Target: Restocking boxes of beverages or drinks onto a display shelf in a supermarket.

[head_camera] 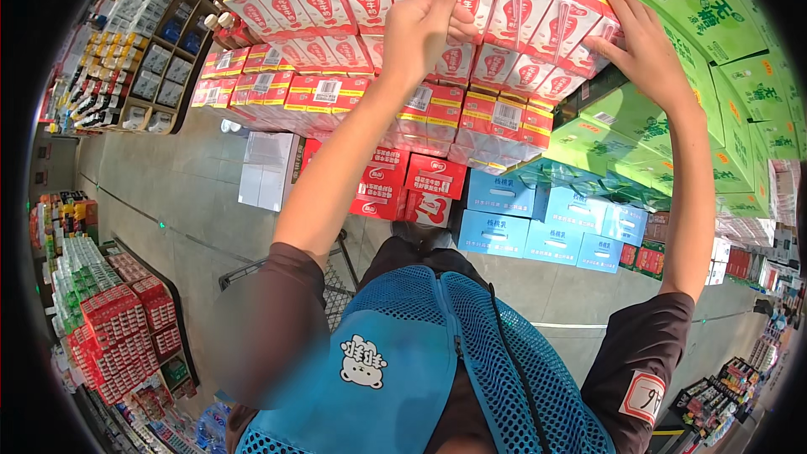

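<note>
My left hand (429,28) is raised in front of the upper row of red-and-white drink cartons (365,0). Its thumb points up and its fingers curl in against the carton fronts; whether they hold anything cannot be seen. At the right end of that row, my right hand (643,44) grips the corner of a clear-wrapped carton pack (529,12), fingers over the far edge and thumb on the near side. Straws show through the wrap on its cartons. Further packs of the same cartons (328,91) are stacked in rows below.
Green boxes (656,120) are piled close at the right. Red boxes (381,167) and blue boxes (495,230) stand low before my feet, beside a white box (261,170). A wire cart (337,265) is partly hidden by my left arm. Display shelves (164,63) stand at the left.
</note>
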The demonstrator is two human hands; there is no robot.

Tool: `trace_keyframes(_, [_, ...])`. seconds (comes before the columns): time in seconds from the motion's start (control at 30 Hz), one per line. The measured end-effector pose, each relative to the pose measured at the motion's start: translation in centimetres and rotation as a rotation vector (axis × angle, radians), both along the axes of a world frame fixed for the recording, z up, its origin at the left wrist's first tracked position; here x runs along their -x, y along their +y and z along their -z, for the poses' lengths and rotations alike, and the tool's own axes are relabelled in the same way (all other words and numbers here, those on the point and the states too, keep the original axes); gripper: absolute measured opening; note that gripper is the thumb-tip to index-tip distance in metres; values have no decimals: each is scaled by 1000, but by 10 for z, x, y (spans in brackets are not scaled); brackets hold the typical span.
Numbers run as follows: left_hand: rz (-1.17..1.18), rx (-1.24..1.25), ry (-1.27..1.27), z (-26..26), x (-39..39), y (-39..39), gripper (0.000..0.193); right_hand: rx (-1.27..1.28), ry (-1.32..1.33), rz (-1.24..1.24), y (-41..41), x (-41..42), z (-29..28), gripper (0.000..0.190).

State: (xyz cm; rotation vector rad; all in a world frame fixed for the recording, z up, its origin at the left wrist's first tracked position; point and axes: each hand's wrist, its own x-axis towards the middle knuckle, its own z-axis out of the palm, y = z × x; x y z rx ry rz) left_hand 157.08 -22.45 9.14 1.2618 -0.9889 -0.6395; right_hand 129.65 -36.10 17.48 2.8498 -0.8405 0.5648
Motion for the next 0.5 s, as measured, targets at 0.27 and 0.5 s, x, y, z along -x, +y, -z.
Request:
trace_keyframes(0.27, [-39,20,-6,-3,-3,-1,67,-93,-75,-25,-2,1,5,74])
trace_keyframes(0.5, [-85,-22,-84,-6,-3,0,63,-98,-85,-27,2,-1,3,74])
